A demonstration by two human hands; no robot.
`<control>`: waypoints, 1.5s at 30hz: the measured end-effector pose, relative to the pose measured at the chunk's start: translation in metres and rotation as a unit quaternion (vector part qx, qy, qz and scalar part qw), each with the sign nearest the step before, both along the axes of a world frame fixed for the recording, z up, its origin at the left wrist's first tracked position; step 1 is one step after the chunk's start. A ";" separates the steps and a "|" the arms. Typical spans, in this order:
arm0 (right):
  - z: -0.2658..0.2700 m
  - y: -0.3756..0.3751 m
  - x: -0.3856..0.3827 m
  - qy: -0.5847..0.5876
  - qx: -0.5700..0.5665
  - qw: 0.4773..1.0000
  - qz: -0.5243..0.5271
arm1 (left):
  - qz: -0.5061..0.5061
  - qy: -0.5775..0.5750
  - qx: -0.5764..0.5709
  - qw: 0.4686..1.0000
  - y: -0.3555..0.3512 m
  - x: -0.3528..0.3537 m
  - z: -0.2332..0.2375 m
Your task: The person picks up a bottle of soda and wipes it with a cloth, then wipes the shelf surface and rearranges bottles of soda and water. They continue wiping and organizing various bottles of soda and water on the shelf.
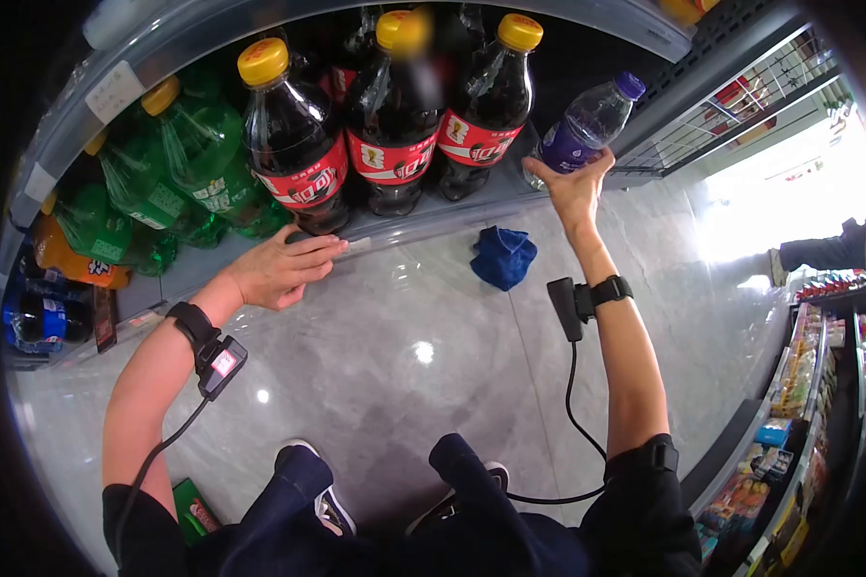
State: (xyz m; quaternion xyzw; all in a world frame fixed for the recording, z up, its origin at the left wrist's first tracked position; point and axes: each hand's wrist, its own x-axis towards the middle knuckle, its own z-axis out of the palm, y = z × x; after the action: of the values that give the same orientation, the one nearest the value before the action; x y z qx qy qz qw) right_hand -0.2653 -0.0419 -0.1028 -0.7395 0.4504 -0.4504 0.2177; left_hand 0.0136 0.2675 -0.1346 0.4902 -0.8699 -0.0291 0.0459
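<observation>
My right hand (577, 188) is wrapped round the lower part of a clear bottle (587, 125) with a purple label and purple cap, at the right end of the shelf. My left hand (284, 271) rests at the shelf's front edge (394, 229), below a cola bottle (298, 144) with a yellow cap. Its fingers are bent together over a small dark thing that is mostly hidden. Two more cola bottles, one in the middle (392, 135) and one to its right (488, 111), stand upright between my hands.
Green bottles (202, 154) and an orange bottle (67, 252) fill the shelf's left side. On the grey floor (423, 385) lies a blue cloth (503, 257). Stocked shelves (789, 404) line the right. A person's dark-clothed leg (823, 252) shows at the far right.
</observation>
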 end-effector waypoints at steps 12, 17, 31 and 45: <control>-0.016 0.003 -0.023 -0.011 0.028 0.999 0.015 | 0.005 -0.005 0.008 1.000 0.000 -0.001 0.002; 0.063 0.054 -0.009 -0.148 0.058 0.977 0.140 | -0.010 0.018 0.008 1.000 0.000 0.003 -0.004; 0.126 0.005 0.047 0.029 -0.059 0.948 0.310 | -0.013 0.040 -0.013 0.999 0.000 0.003 -0.002; 0.155 0.029 0.018 0.172 -0.179 0.946 0.210 | -0.007 0.021 -0.007 1.000 -0.001 0.002 -0.002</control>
State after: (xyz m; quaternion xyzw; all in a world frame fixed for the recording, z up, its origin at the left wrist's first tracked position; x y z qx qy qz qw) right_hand -0.2476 -0.0132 0.0526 -0.9102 0.2280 -0.3337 0.0909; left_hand 0.0161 0.2665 -0.1364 0.4827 -0.8725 -0.0339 0.0677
